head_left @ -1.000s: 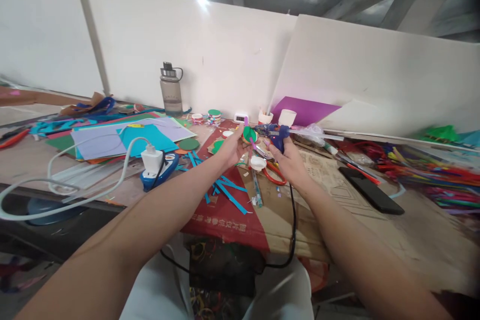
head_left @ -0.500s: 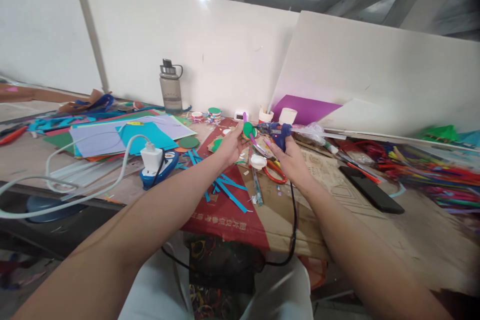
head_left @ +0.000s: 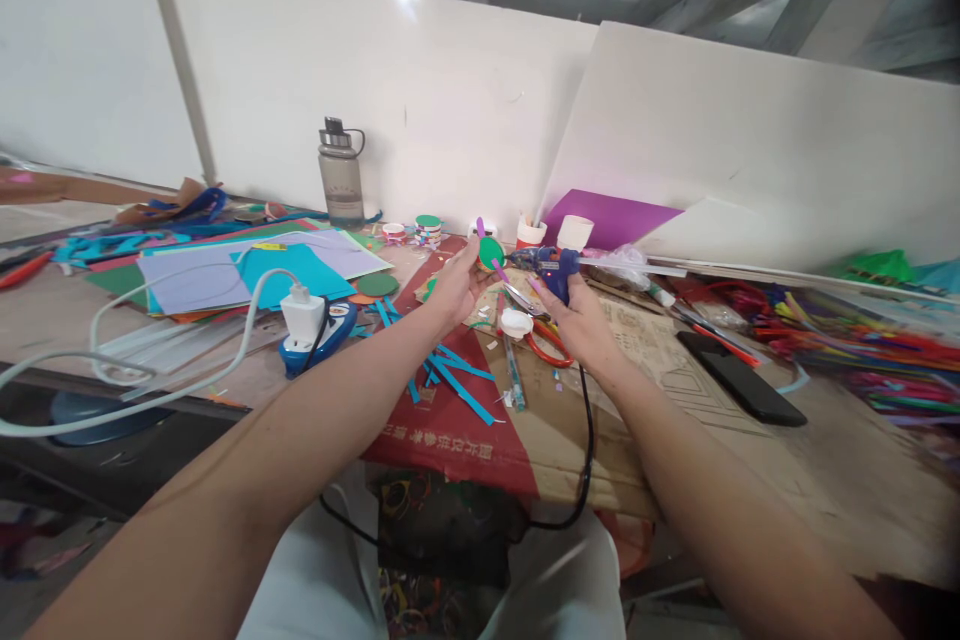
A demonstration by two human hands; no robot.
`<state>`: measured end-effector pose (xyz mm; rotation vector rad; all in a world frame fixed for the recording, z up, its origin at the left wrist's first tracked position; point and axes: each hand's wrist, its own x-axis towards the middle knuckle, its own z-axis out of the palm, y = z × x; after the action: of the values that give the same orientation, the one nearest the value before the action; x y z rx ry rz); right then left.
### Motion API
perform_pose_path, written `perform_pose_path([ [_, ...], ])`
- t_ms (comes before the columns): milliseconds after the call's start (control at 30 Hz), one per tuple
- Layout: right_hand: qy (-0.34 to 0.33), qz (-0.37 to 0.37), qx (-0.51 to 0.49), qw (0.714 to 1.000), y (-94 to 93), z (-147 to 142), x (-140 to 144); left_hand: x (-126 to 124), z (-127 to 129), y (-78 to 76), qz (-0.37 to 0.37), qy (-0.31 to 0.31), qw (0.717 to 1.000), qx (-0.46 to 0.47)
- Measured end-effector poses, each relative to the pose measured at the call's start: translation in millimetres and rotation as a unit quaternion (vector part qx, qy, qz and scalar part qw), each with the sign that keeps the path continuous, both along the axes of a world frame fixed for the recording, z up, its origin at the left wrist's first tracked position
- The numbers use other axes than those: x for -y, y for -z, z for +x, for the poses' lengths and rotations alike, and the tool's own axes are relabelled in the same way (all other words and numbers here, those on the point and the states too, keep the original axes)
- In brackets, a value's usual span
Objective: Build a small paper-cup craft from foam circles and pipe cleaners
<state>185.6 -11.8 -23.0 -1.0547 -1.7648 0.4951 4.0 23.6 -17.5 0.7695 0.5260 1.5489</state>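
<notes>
My left hand (head_left: 459, 284) grips a small round craft piece (head_left: 491, 253) with a green face, and purple strips stick out at its top and lower right. Closed around the handle of a blue hot glue gun (head_left: 556, 265) is my right hand (head_left: 579, 312). The gun's nozzle points left, close by the green face; whether it touches I cannot tell. A long clear glue stick extends from the gun's back, and its black cord hangs over the table edge. Below the hands are a white round cap (head_left: 516, 324) and orange-handled scissors (head_left: 551, 344).
Blue paper strips (head_left: 461, 385) lie on the red card in front. A power adapter (head_left: 304, 320) sits left, near coloured paper sheets (head_left: 195, 275). A water bottle (head_left: 341, 175) stands behind. To the right are a black phone (head_left: 742, 378) and colourful pipe cleaners (head_left: 862, 340).
My left hand has shifted slightly left and turned the craft piece, so more of its green face shows. The glue gun has hardly moved.
</notes>
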Motion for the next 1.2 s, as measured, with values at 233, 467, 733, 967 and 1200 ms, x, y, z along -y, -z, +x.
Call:
perform_pose_path([
  [233,0.01,-0.011,0.001,1.0,-0.2,-0.7,1.5,-3.4,-1.4,3.5,0.028,0.002,1.0,0.002],
  [467,0.006,-0.016,-0.013,1.0,0.0,-0.2,1.3,-3.0,-0.6,3.6,0.028,0.0,1.0,-0.003],
  [733,0.003,-0.018,-0.027,0.999,-1.1,1.0,-0.7,1.8,1.0,1.7,0.024,0.03,0.999,-0.034],
  [967,-0.004,-0.012,-0.037,0.999,-3.9,-0.1,2.0,1.7,1.9,5.2,0.024,0.051,0.996,-0.063],
  [1200,-0.006,-0.001,-0.032,0.999,-4.4,0.5,2.4,-1.0,2.0,8.9,0.012,0.066,0.995,-0.068],
])
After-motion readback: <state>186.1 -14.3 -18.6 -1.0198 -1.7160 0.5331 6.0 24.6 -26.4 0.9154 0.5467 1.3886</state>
